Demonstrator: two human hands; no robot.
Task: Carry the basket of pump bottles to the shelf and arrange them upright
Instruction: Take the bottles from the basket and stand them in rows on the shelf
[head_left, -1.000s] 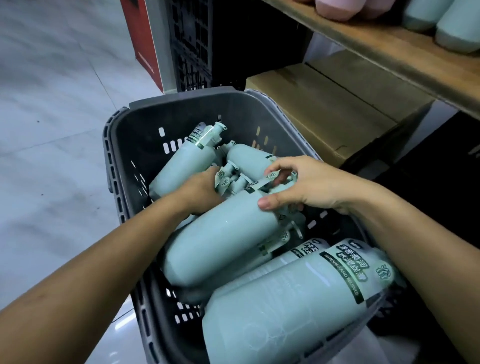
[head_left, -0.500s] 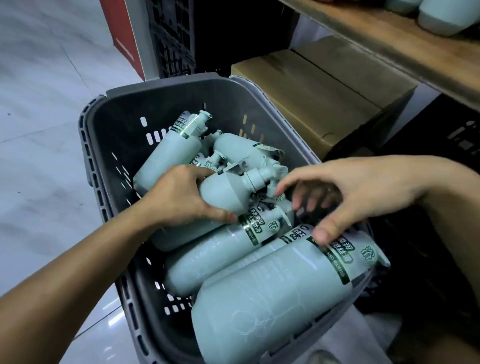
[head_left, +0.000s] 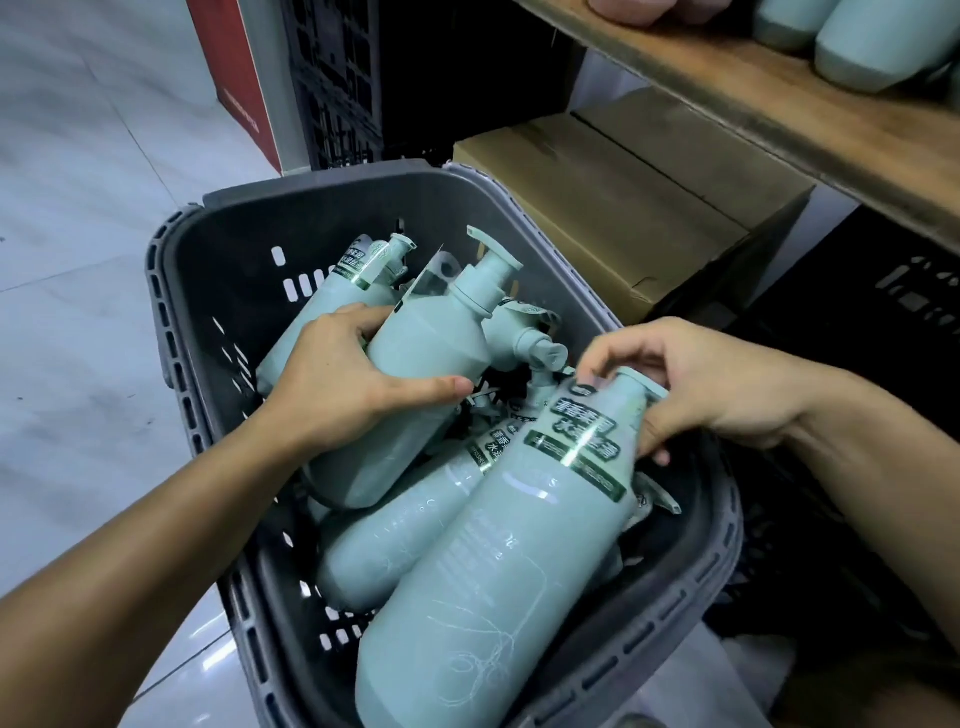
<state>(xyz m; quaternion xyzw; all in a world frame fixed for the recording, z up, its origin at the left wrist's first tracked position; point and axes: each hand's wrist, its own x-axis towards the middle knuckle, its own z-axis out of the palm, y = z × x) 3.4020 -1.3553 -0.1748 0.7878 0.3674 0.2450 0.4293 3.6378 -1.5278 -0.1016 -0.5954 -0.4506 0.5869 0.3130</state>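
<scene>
In the slotted grey plastic basket (head_left: 176, 332), the left hand (head_left: 343, 384) wraps one pale-green pump bottle (head_left: 415, 374); the right hand (head_left: 696, 384) pinches the near, labelled bottle (head_left: 498, 571) at its neck. Tangled pump heads could snag when lifted.

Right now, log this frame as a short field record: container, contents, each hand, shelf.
container: grey basket, on the floor by the shelf
contents: pale green pump bottles, lying jumbled, none upright
left hand: grips a bottle, pump end tipped up
right hand: holds the neck of the nearest bottle
shelf: wooden shelf above, similar bottles already on it
beside: cardboard box
</scene>
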